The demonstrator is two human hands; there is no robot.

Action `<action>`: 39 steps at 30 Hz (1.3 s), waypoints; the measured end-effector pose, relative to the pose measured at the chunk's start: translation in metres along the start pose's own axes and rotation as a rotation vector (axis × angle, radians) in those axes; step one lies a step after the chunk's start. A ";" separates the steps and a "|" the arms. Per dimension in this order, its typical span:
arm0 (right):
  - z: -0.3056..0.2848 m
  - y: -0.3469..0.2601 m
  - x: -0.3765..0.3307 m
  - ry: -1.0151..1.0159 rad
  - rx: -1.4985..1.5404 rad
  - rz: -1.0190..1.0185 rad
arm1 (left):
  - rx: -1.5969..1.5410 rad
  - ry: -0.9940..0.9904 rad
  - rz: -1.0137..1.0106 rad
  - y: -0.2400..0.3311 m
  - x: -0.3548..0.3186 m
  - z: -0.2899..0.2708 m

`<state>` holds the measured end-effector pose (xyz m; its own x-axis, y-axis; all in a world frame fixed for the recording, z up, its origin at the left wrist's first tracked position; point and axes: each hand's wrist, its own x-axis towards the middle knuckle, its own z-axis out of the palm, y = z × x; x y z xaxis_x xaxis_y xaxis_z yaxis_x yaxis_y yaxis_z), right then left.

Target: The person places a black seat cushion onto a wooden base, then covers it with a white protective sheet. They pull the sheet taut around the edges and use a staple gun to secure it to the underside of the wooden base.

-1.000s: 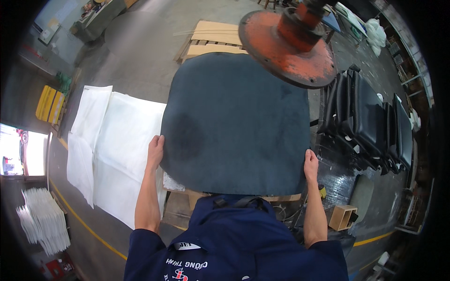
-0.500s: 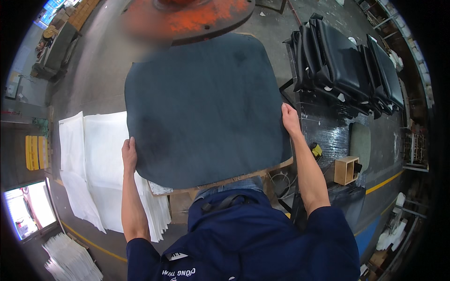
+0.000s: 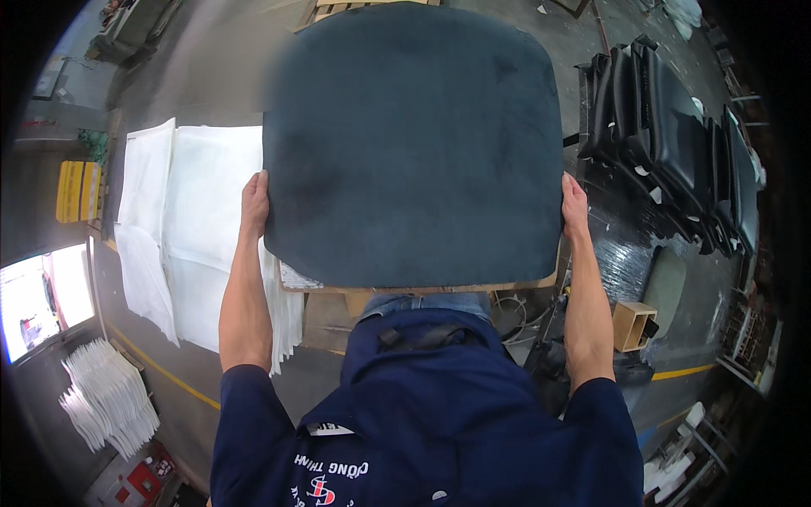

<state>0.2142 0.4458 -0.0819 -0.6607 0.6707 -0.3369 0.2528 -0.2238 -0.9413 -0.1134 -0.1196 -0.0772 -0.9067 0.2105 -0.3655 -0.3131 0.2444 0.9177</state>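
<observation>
1. Dark blue-grey fabric covers a large seat cushion with rounded corners, which fills the head view from the centre up to 12 o'clock. A thin pale wooden edge shows along its lower side.
2. The left hand grips the cushion's left edge at about 9 o'clock of the cushion, fingers curled round the rim.
3. The right hand grips the right edge at about 3 o'clock of the cushion, closed on it the same way. Both bare forearms rise from the person's navy shirt at 6 o'clock.
4. At 9 o'clock of the view, white fabric sheets lie spread on the grey floor. A second stack of white pieces sits at 8 o'clock.
5. At 2 o'clock, black seat shells stand in a row, well apart from the cushion. A small open wooden box sits at 4 o'clock, near the right forearm.
6. Compared with half a second earlier, the cushion sits more squarely in front of the person and higher in the view, and the orange round disc once seen at 12 o'clock is gone from sight. Both hands keep their hold on opposite edges.
</observation>
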 end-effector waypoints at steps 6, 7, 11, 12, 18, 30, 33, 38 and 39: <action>0.002 -0.001 -0.008 0.062 -0.078 -0.018 | -0.066 -0.021 -0.072 0.004 -0.001 0.002; 0.002 -0.001 -0.009 0.072 -0.127 -0.060 | -0.068 -0.025 -0.069 0.006 -0.001 0.001; -0.006 0.007 -0.011 0.111 -0.157 -0.100 | -0.074 -0.075 -0.084 0.007 0.004 0.003; -0.008 0.008 -0.011 0.103 -0.143 -0.087 | -0.075 -0.089 -0.075 0.007 0.006 0.004; -0.003 0.008 -0.010 0.104 -0.141 -0.124 | -0.002 -0.007 -0.095 -0.003 0.011 -0.001; -0.007 0.013 -0.003 0.066 -0.063 -0.087 | -0.054 -0.015 0.012 -0.005 -0.007 -0.002; -0.005 0.008 -0.006 0.068 -0.064 -0.094 | -0.046 -0.004 0.013 -0.002 -0.008 0.002; -0.007 0.007 -0.003 0.067 -0.083 -0.100 | -0.100 -0.018 0.044 -0.005 -0.006 0.002; -0.008 0.007 -0.003 0.070 -0.097 -0.106 | -0.121 -0.032 0.036 -0.003 -0.006 0.005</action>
<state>0.2237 0.4483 -0.0879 -0.6369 0.7357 -0.2304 0.2540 -0.0818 -0.9637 -0.1062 -0.1170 -0.0783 -0.9091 0.2479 -0.3349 -0.3139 0.1210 0.9417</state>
